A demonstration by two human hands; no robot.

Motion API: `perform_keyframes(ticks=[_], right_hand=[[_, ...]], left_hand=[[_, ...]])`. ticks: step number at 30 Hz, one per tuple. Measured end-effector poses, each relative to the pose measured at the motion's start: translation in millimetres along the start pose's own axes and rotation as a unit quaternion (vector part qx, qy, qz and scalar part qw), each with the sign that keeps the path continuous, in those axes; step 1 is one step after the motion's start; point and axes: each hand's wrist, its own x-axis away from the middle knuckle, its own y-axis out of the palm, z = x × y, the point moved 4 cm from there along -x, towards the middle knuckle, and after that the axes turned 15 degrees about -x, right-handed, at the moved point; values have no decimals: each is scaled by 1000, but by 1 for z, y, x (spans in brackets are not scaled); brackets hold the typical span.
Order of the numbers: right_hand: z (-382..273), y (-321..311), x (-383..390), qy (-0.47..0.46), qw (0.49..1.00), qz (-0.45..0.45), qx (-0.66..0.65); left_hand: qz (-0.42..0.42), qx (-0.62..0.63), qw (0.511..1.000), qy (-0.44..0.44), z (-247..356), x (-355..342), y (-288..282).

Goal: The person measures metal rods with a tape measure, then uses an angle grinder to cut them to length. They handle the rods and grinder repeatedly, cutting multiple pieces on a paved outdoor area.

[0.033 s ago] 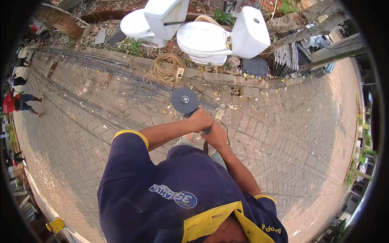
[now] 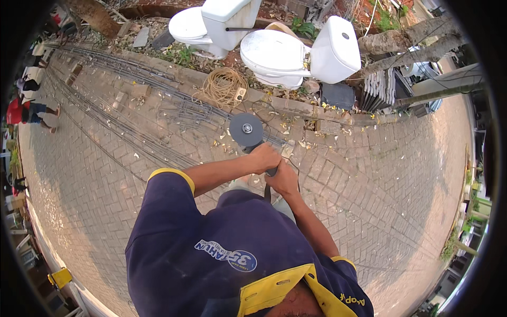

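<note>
I hold an angle grinder (image 2: 246, 130) out in front of my body, its dark round disc turned up toward me. My left hand (image 2: 265, 158) is wrapped round the grinder's front part, just behind the disc. Close behind it, my right hand (image 2: 283, 178) grips the rear of the body. Most of the tool's body is hidden by my fingers. A dark cord runs down past my right hand. Thin steel bars (image 2: 142, 77) lie on the paving beyond and to the left of the disc; the disc appears apart from them, though its height is hard to judge.
A coiled tan cord (image 2: 222, 87) with a socket block (image 2: 240, 94) lies by the kerb. Behind it stand two white toilets (image 2: 269, 53) (image 2: 214, 26). Stacked grey tiles (image 2: 378, 90) and tree trunks (image 2: 412, 58) are at far right. A person in red (image 2: 20, 111) is at far left.
The whole surroundings have shifted slightly right and down in the picture. The grinder has moved a little to the right with them, still in both my hands.
</note>
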Motion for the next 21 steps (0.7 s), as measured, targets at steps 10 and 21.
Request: perform_keyframes(ticks=[10, 21], right_hand=[[66, -74, 27, 20, 859, -420, -293], [82, -51, 104, -1, 742, -662, -103]], left_hand=[[409, 756, 100, -501, 165, 30, 16], [731, 557, -65, -389, 302, 19, 3]])
